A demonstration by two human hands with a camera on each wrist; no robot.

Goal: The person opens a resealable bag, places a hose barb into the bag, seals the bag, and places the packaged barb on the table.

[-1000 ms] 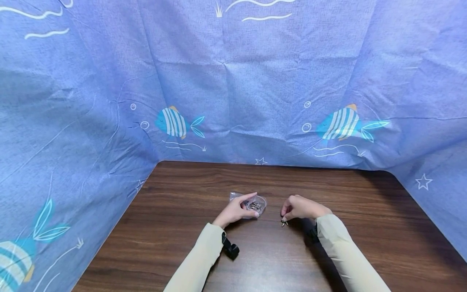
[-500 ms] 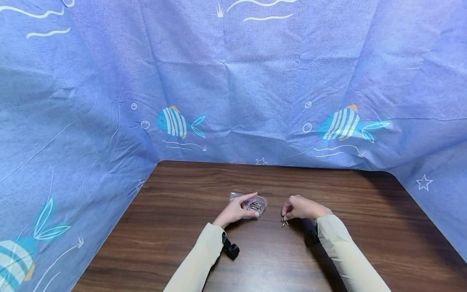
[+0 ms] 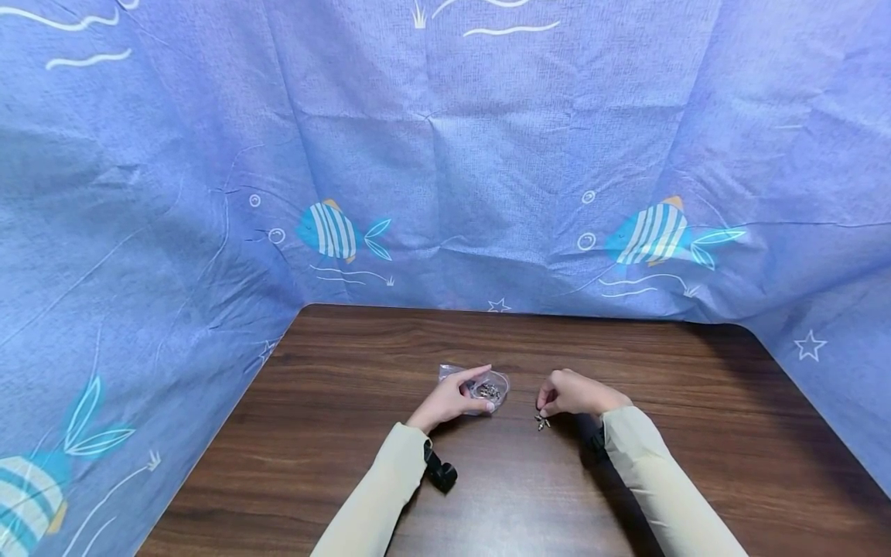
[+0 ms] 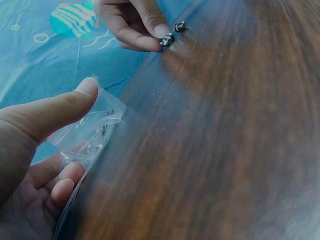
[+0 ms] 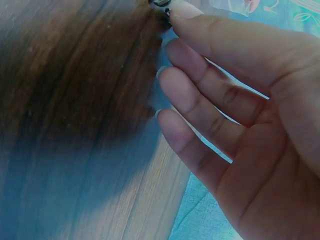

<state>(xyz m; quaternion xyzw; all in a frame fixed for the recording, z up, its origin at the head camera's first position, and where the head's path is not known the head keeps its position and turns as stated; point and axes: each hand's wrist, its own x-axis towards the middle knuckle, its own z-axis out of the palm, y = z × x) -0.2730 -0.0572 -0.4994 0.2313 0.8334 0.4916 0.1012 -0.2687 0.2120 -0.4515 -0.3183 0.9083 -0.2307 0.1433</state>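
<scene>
My left hand (image 3: 451, 398) holds a clear plastic bag (image 3: 500, 382) on the table, thumb on the near side and fingers round the far side. Several small shiny metal pieces (image 3: 489, 392) lie inside the bag. To its right, my right hand (image 3: 574, 393) reaches down to a little cluster of metal pieces (image 3: 542, 422) on the tabletop. In the left wrist view, its thumb and forefinger pinch one small metal piece (image 4: 167, 40), while another metal piece (image 4: 180, 26) lies just beside. The right wrist view catches only part of a piece (image 5: 161, 2) at the thumb tip.
The brown wood-grain table (image 3: 334, 387) extends around both hands. A blue fish-print cloth (image 3: 487, 155) hangs behind it and at both sides. A black strap with a small device (image 3: 440, 469) sits on the left wrist.
The metal pieces under my right fingertips lie slightly differently, more spread out. My left hand and the bag stay in place.
</scene>
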